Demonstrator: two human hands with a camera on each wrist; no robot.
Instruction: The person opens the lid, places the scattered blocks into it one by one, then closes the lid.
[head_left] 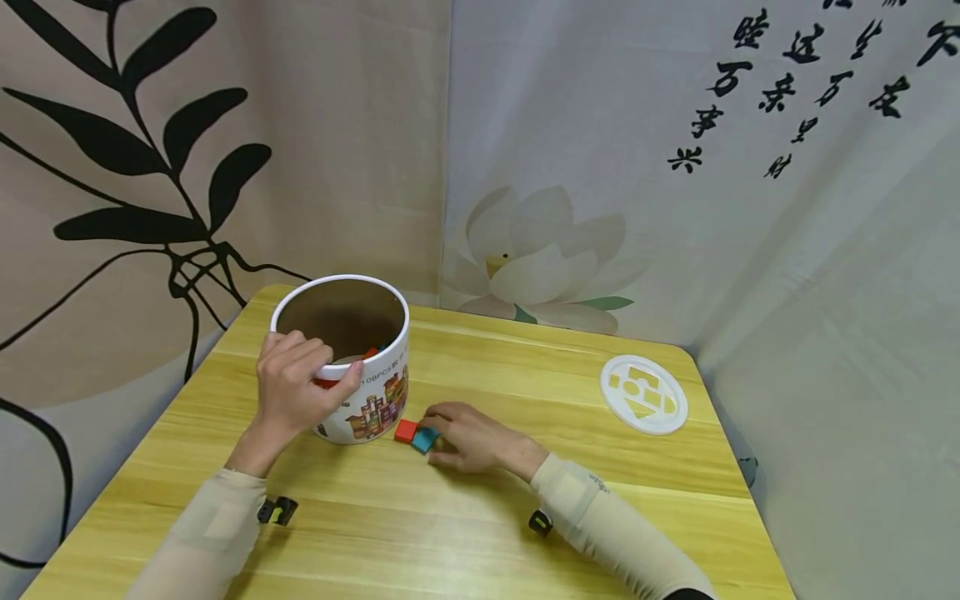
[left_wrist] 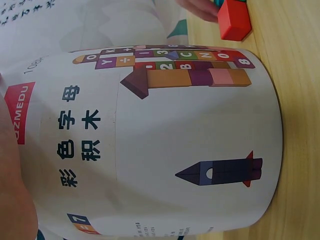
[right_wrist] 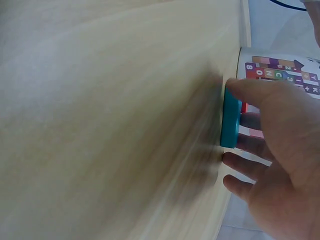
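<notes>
A white tub (head_left: 384,392) with printed toy-block pictures stands on the table, and my left hand (head_left: 296,379) grips its near rim, thumb outside. In the left wrist view the tub's printed wall (left_wrist: 150,120) fills most of the frame. Right beside the tub's base lies a red block (head_left: 406,431), with a teal block (head_left: 425,440) against it. My right hand (head_left: 476,437) pinches the teal block between thumb and fingers, low over the tabletop. In the right wrist view the thumb is at one end of the teal block (right_wrist: 230,117); the other fingers are partly hidden behind it.
Inside the tub a few red and blue blocks (head_left: 371,353) show at the bottom. A white round lid with shaped cutouts (head_left: 670,422) lies at the right on the wooden table (head_left: 525,350). Printed curtains (head_left: 360,167) hang behind the table's far edge.
</notes>
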